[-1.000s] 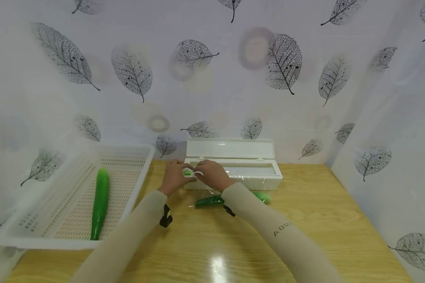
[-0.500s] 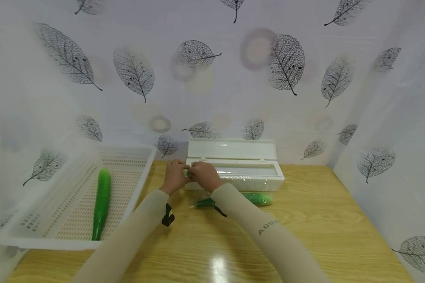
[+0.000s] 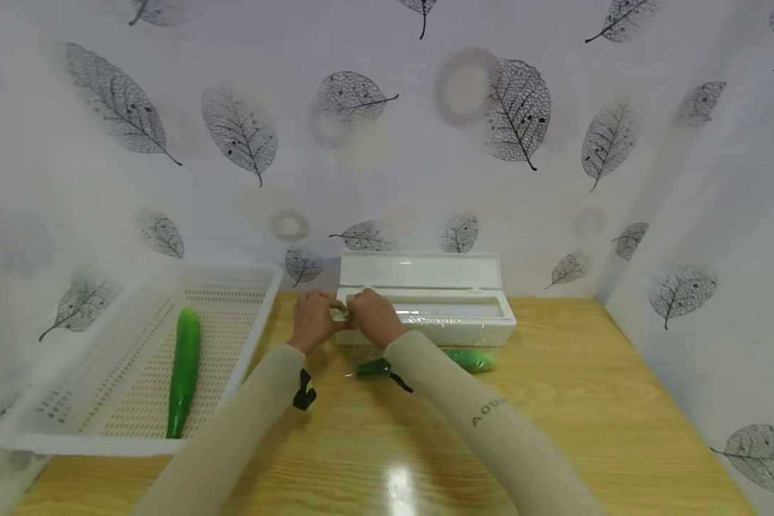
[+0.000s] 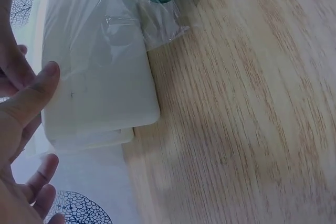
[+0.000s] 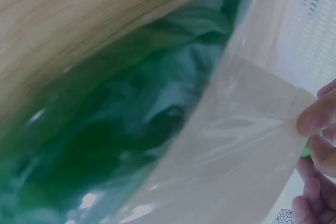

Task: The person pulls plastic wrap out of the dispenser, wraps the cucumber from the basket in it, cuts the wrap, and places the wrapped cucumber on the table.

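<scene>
A white cling film box [image 3: 454, 331] stands at the back of the table, lid raised. My left hand [image 3: 313, 319] grips its left end, thumb on the front face in the left wrist view. Beside it, my right hand [image 3: 375, 317] is at the same corner and pinches the green slide cutter [image 5: 306, 150], mostly hidden by fingers. Clear cling film [image 5: 247, 124] hangs from the box down the front. It covers a cucumber [image 3: 469, 360] lying before the box, partly hidden by my right sleeve.
At the left is a white plastic basket [image 3: 245, 358] holding another cucumber [image 3: 183, 373]. A leaf-patterned curtain [image 3: 387, 172] rises behind and beside the wooden table [image 3: 335, 459].
My right hand has shifted slightly left, closing in on my left hand at the box's left end. The green slide cutter is now more covered. Box and cucumbers stay in place.
</scene>
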`<state>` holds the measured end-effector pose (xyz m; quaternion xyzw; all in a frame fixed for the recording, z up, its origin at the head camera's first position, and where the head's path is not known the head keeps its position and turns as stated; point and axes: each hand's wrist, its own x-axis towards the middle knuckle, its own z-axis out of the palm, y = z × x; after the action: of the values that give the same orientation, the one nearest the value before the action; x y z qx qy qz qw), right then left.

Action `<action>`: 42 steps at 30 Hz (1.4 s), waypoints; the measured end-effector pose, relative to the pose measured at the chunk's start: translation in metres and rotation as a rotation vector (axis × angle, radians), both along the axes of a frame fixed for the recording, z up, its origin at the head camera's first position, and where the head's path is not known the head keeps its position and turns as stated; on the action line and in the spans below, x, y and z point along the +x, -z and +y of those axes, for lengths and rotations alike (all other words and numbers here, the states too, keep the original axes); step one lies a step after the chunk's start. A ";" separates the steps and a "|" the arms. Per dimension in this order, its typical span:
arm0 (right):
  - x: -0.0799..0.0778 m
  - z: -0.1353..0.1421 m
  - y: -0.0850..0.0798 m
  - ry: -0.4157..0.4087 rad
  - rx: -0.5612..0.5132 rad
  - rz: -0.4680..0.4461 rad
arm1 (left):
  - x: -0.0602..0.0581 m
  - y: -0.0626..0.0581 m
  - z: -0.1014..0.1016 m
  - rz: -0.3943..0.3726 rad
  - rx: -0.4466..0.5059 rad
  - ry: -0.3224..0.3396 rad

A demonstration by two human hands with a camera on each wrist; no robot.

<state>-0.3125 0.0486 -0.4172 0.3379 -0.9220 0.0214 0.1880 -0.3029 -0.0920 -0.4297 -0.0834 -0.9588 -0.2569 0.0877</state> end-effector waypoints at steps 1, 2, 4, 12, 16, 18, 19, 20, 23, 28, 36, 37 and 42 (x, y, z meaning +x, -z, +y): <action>0.000 0.002 0.000 0.003 0.003 -0.021 | 0.000 0.001 0.001 -0.002 -0.001 0.002; 0.001 0.005 0.000 0.007 0.007 -0.038 | 0.000 0.001 0.001 -0.007 0.000 0.004; 0.001 0.012 -0.001 0.012 0.009 -0.078 | -0.001 0.002 0.002 -0.002 -0.006 0.013; 0.002 0.074 -0.002 0.070 -0.123 -0.226 | -0.001 0.004 0.002 0.044 0.013 0.026; 0.002 0.096 -0.001 0.086 -0.186 -0.271 | 0.001 0.004 0.001 0.014 0.016 0.042; 0.002 0.101 0.000 0.073 -0.191 -0.273 | 0.002 0.004 0.002 -0.024 0.009 0.055; 0.002 0.101 0.000 0.068 -0.190 -0.271 | 0.001 0.005 0.002 -0.058 0.007 0.059; 0.002 0.102 0.000 0.065 -0.187 -0.267 | 0.001 0.005 0.002 -0.062 -0.002 0.064; 0.003 0.102 0.001 0.066 -0.197 -0.262 | -0.003 0.004 -0.004 -0.094 -0.013 0.051; 0.001 0.103 0.002 0.070 -0.207 -0.266 | -0.006 -0.004 -0.014 -0.130 0.018 -0.032; 0.001 0.103 0.003 0.068 -0.202 -0.250 | 0.002 -0.005 0.013 0.130 -0.103 0.257; 0.002 0.103 0.002 0.068 -0.196 -0.247 | 0.002 -0.004 0.016 0.198 -0.191 0.292; 0.005 0.102 -0.001 0.051 -0.172 -0.231 | 0.000 0.005 0.026 0.399 -0.454 0.340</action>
<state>-0.3078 0.1507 -0.4166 0.2924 -0.9405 0.1344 0.1092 -0.3026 -0.0662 -0.4349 -0.3079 -0.9279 -0.0265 0.2085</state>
